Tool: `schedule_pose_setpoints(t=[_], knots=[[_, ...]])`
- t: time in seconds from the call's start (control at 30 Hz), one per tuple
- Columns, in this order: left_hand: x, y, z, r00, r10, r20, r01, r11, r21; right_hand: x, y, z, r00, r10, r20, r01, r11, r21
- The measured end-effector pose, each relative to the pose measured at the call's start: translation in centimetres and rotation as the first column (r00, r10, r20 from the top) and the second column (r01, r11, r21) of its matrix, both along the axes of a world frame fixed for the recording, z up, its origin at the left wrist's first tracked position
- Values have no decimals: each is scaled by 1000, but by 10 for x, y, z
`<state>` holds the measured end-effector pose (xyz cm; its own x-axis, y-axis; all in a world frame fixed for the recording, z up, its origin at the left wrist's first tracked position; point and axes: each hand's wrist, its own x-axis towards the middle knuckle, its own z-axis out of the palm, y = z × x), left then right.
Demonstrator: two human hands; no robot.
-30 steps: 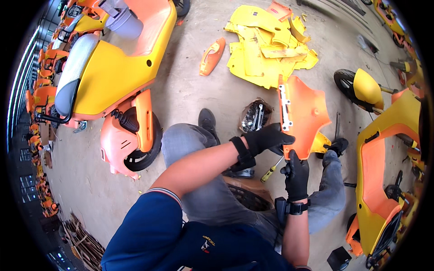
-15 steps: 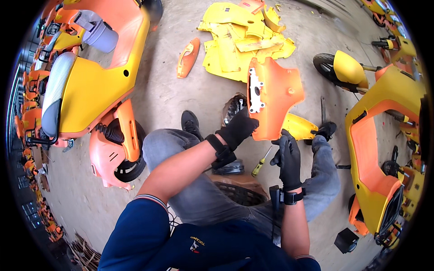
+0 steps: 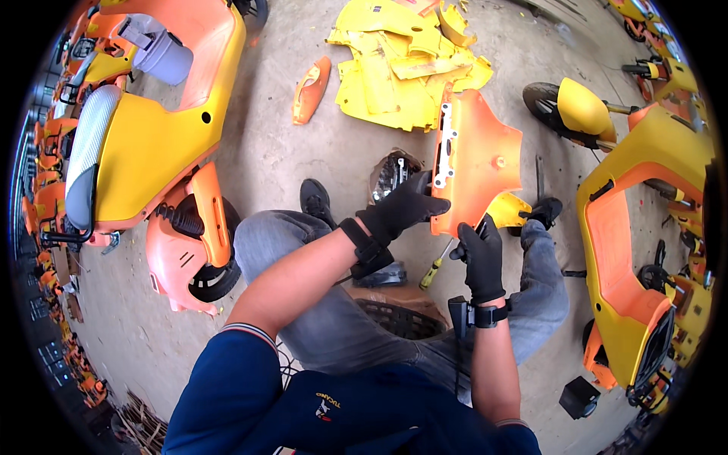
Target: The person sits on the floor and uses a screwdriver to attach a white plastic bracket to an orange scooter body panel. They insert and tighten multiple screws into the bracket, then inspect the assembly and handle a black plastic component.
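An orange plastic scooter panel (image 3: 481,163) is held up in front of me, a white metal bracket (image 3: 446,148) fixed along its left edge. My left hand (image 3: 406,206), in a black glove, is closed on the panel's lower left corner. At the bottom edge, my gloved right hand (image 3: 481,258) has its fingers bent and pinches the panel; the fingertips are partly hidden. Behind the panel a yellow plastic piece (image 3: 506,211) lies by my right foot. Below, between my legs, a screwdriver (image 3: 434,269) with a yellow-green handle lies on the floor.
A pile of yellow panels (image 3: 402,68) lies ahead, with an orange cover (image 3: 311,91) left of it. A bag of metal parts (image 3: 394,173) sits beyond my left hand. Yellow-and-orange scooter bodies stand left (image 3: 152,144) and right (image 3: 607,250). A black crate (image 3: 402,320) is near my lap.
Both hands have shifted the orange panel slightly to the right, uncovering more of the bag of metal parts and covering more of the yellow piece.
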<state>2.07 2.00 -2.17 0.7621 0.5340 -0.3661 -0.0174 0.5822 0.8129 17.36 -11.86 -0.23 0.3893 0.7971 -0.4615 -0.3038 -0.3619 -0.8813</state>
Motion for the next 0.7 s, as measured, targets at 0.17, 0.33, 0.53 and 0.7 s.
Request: schedule_pose_setpoints(t=[0.17,0.33,0.53,0.7], knots=[[1,18,-6,991,124,48,-115,980,-162,4,-9,-11,985,27,-169,-24,1000,17],[0,26,20,953,140,270,-73,967,-244,-6,-17,-6,958,111,-265,-104,994,39],[-2,25,25,989,113,99,-109,993,-41,-4,-13,-10,965,156,-213,-157,988,11],[-4,25,27,988,142,65,-141,990,-10,-7,-8,5,973,170,-156,-168,986,22]])
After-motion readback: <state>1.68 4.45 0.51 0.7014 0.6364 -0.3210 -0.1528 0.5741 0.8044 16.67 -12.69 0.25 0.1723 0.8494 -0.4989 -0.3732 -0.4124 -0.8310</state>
